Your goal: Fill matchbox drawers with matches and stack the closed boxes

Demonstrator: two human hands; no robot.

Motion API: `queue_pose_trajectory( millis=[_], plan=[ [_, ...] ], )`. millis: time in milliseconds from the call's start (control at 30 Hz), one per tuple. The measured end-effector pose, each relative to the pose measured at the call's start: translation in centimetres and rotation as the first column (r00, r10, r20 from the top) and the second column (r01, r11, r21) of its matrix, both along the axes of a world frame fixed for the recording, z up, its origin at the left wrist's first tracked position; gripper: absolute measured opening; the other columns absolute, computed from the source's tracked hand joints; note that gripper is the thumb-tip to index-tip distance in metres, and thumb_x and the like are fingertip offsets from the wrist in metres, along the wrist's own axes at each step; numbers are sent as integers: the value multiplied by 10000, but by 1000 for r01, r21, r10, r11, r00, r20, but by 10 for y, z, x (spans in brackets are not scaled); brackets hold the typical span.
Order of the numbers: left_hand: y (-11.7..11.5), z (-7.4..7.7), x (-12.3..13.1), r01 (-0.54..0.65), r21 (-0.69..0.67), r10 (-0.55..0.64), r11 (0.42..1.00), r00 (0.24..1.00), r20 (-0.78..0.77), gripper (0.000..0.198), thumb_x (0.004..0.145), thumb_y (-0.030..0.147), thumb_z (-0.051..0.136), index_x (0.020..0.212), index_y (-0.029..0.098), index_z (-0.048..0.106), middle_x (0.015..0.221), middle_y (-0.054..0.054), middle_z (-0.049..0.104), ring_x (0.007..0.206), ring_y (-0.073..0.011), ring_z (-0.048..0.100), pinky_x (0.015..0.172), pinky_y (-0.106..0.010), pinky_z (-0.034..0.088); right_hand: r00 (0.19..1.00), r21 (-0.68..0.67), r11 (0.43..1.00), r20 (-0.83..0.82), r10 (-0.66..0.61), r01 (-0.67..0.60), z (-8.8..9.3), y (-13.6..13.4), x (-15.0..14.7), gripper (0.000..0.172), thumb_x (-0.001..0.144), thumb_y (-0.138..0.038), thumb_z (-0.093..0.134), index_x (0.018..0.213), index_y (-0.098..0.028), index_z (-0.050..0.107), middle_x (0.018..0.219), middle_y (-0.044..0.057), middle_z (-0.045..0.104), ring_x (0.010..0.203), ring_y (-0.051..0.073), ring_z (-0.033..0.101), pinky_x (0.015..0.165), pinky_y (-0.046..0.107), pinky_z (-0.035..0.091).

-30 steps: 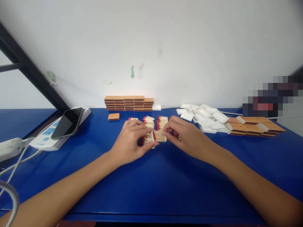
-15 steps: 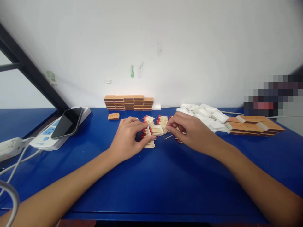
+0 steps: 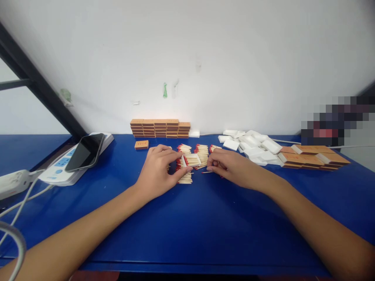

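Observation:
My left hand (image 3: 158, 171) is closed around a white inner matchbox tray (image 3: 191, 160) filled with red-tipped matches, held just above the blue table (image 3: 187, 226). Heaps of loose matches (image 3: 202, 152) lie behind and under it. My right hand (image 3: 231, 166) rests on the table to the right, its fingertips pinched on a loose match (image 3: 206, 172) lying on the surface.
Stacked orange matchboxes (image 3: 159, 128) line the wall, one single box (image 3: 141, 144) in front. White empty trays (image 3: 252, 144) and orange sleeves (image 3: 310, 158) lie at right. A phone (image 3: 84, 151) sits on a power strip (image 3: 58, 169) at left, with cables.
My left hand lifted the filled tray away from the pile. My right hand let go of it, swung right, then came down onto a loose match on the table.

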State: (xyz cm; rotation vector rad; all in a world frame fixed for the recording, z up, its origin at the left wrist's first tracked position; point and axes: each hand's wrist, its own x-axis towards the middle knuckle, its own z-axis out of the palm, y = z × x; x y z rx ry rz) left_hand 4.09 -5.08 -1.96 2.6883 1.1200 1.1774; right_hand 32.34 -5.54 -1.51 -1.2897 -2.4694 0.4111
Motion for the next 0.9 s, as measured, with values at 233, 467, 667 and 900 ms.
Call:
queue_pose_trajectory(
  millis=[233, 467, 667, 900],
  plan=[
    [0, -2, -1, 9, 6, -9, 1000, 1000, -5, 352, 905, 468, 803, 1123, 193, 778, 1025, -71, 795, 1055, -288, 658, 945, -478, 493, 999, 127, 991, 2, -32, 31, -8, 7, 4, 60, 993, -212, 595, 936, -223, 609, 945, 36, 585, 781, 175, 563, 697, 302, 426],
    [0, -1, -1, 18, 23, -18, 1000, 1000, -11, 352, 905, 469, 804, 1104, 180, 773, 1006, -75, 791, 1029, -280, 659, 933, -462, 486, 998, 105, 994, 38, -45, 40, -15, 9, 3, 89, 1006, -202, 562, 939, -220, 618, 945, 33, 563, 763, 170, 565, 692, 307, 428],
    [0, -2, -1, 20, 21, -20, 1000, 1000, -16, 351, 913, 482, 792, 1106, 190, 770, 1015, -76, 791, 1048, -283, 654, 937, -462, 483, 999, 112, 994, 41, -23, 18, -14, 9, 5, 88, 998, -208, 569, 929, -219, 622, 953, 40, 570, 776, 174, 567, 700, 308, 431],
    [0, -1, -1, 22, -4, -22, 1000, 1000, -11, 341, 908, 484, 793, 1108, 208, 778, 1017, -76, 791, 1065, -291, 652, 954, -472, 483, 998, 90, 996, 51, -27, 22, -11, 7, 2, 74, 1014, -218, 539, 973, -223, 600, 974, 40, 567, 760, 165, 564, 692, 303, 429]
  ],
)
